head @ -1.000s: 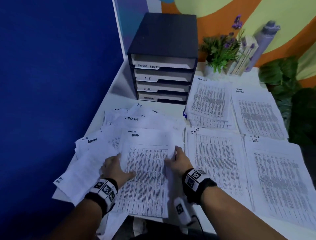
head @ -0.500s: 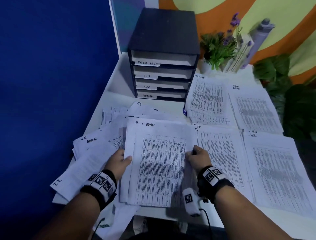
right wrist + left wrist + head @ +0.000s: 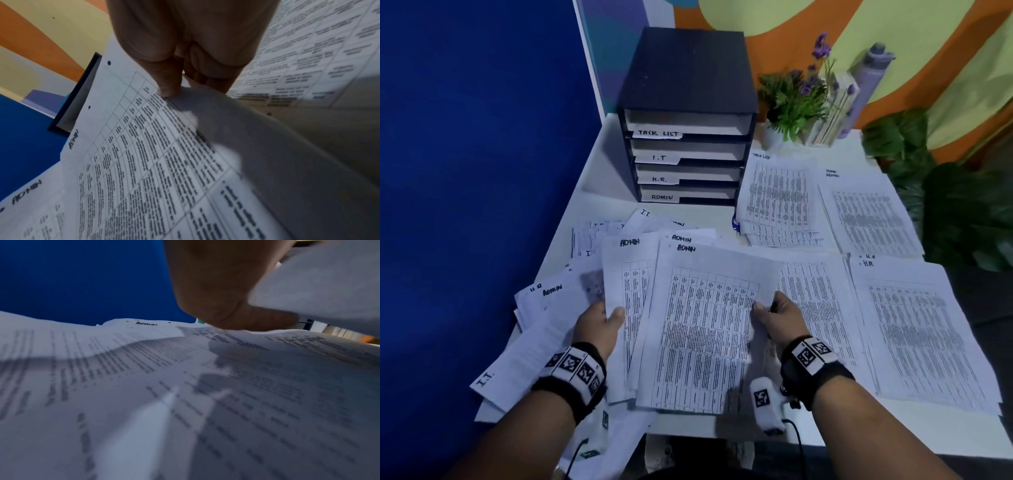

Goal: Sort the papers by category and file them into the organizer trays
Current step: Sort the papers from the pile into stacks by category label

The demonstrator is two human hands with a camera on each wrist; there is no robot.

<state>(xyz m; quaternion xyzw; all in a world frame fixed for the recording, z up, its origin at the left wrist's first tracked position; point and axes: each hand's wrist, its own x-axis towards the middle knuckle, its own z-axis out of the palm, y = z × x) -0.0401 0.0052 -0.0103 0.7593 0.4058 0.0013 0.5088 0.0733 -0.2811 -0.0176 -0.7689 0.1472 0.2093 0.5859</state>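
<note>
Sorting in progress: ADMIN sheet in hand

We are judging the sorting step as underway, with filing not yet begun. We are seeing the right hand [image 3: 779, 317] pinching the right edge of the top ADMIN sheet [image 3: 702, 329], thumb on its face and fingers curled beneath. The left hand [image 3: 599, 325] is gripping the left edge of another ADMIN sheet [image 3: 626, 274], over the unsorted heap [image 3: 544, 308] at near left. We are expecting the next move to call for carrying the sheet to the ADMIN pile [image 3: 869, 216] at far right, beyond the organizer [image 3: 688, 113]. Both forearms are reaching forward, wrists low over the papers.
</note>
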